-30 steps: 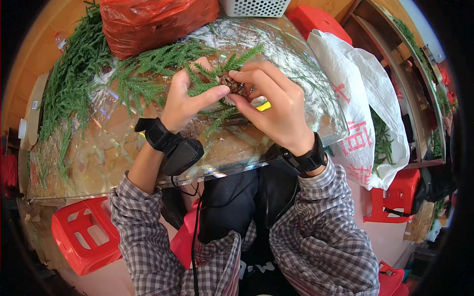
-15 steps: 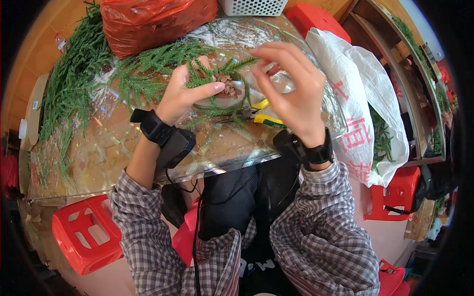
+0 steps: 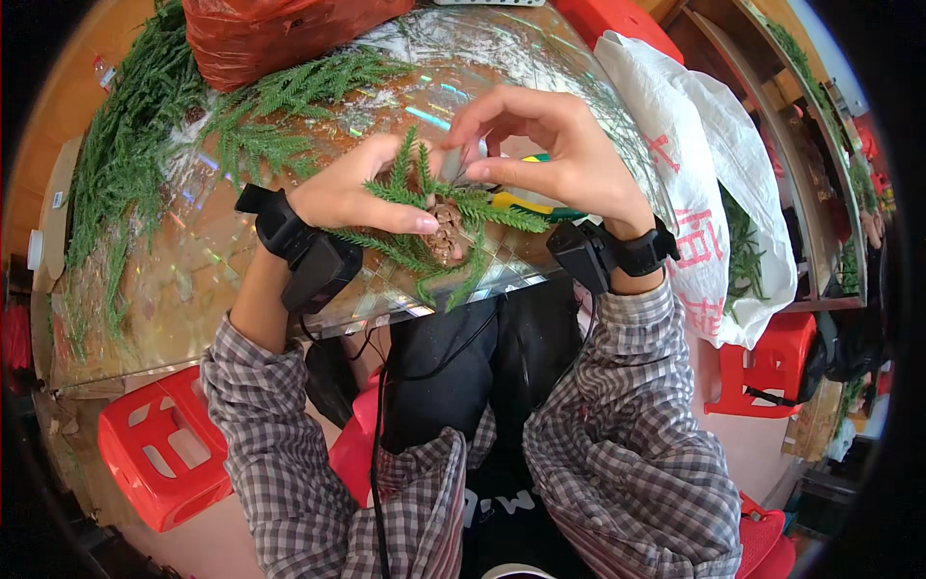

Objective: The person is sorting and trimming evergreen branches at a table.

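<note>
My left hand (image 3: pixel 371 193) is closed around a small bunch of green artificial pine sprigs (image 3: pixel 405 253) with a brown pine cone (image 3: pixel 445 232) in it, the thumb pressing on the cone. The sprigs fan out toward me and to both sides. At the bunch's far end, my right hand (image 3: pixel 555 150) is closed in a pinch. A small greyish strip (image 3: pixel 451 166) shows between the two hands; what it is I cannot make out. Pliers with yellow and green handles (image 3: pixel 526 205) lie on the table under my right hand, partly covered.
On the glass-topped table (image 3: pixel 231 309), loose pine branches (image 3: pixel 140 164) are heaped at the left, beside a red plastic bag (image 3: pixel 280 39). A white woven sack (image 3: pixel 666 183) hangs at the right edge. Red stools (image 3: pixel 159 449) stand below.
The bunch has turned in my left hand, so its sprigs point toward me and the pine cone shows more fully. My right hand has come in from the right to pinch at the far end.
</note>
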